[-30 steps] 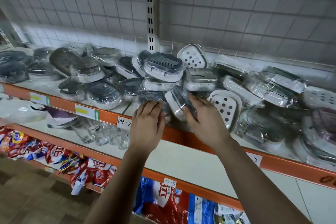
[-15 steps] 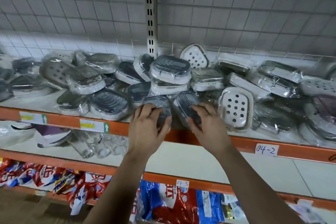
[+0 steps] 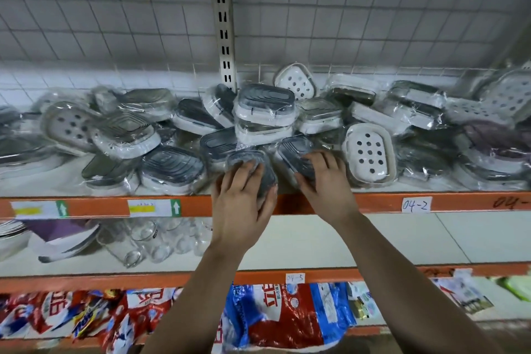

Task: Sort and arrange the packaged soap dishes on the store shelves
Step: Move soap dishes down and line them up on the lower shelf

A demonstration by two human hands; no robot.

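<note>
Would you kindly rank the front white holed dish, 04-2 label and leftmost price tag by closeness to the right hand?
1. Front white holed dish, beside the right hand.
2. 04-2 label, farther right.
3. Leftmost price tag, far left.

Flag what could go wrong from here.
The dark dish under the left hand sits at the orange shelf edge and might slip off. The stack right behind could topple if it or the tilted dish in the right hand is tugged. The white holed dish leaning beside that hand may tip forward.
</note>
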